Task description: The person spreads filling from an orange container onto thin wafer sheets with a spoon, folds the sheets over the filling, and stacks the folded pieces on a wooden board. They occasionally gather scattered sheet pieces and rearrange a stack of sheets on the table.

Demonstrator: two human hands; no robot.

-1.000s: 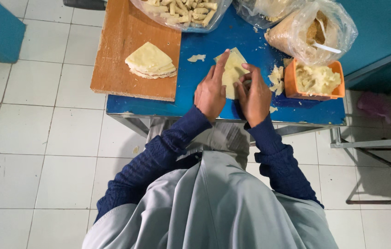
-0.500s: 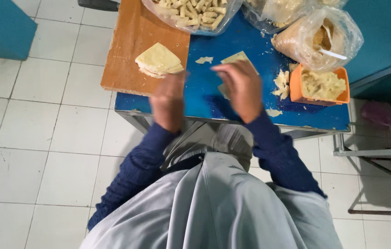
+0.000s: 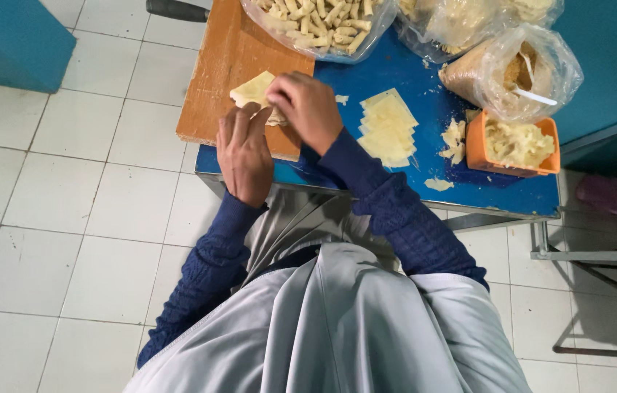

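Observation:
Both hands are over a stack of pale triangular dough sheets on a wooden board at the left of the blue table. My left hand rests at the board's near edge, fingertips touching the stack. My right hand lies on the stack's right side, fingers curled on the top sheet. A second pile of pale dough sheets lies on the blue table to the right, untouched.
An orange tub of pale filling stands at the right. Behind it are clear bags and a bag of rolled pastry sticks. Dough scraps lie on the table. White floor tiles lie to the left, a metal frame at the right.
Both hands left the dough sheets on the blue table and moved left to the stack on the wooden board. The sheets they held now lie flat on the table.

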